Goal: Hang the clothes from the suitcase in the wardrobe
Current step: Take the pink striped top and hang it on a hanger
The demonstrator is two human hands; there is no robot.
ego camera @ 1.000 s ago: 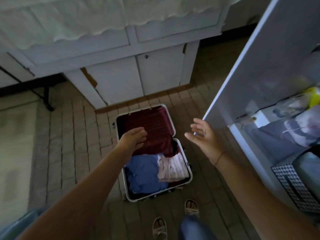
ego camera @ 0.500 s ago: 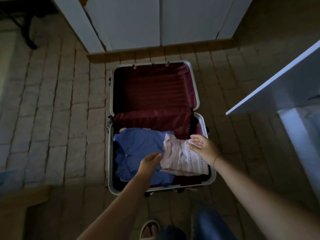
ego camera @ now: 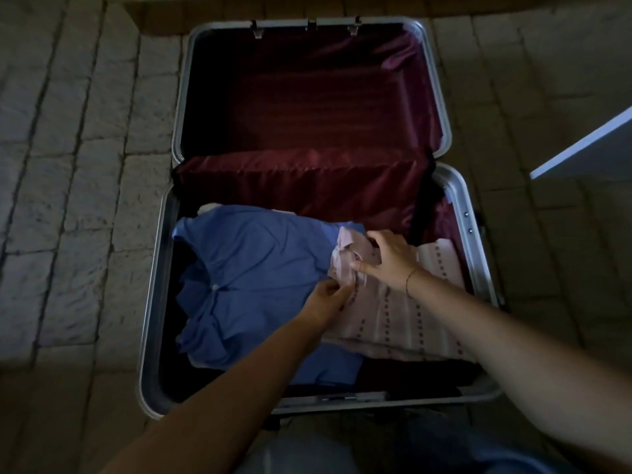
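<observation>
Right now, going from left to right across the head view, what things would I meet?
Floor → suitcase's left rim → blue shirt → left hand → right hand → white door. The pink shirt lies under both hands, so it is left out.

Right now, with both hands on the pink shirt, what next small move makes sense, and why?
Probably lift the pink shirt clear of the suitcase: the left hand pinches its edge, the right hand grips the collar, and it lies partly over the blue shirt.
</observation>
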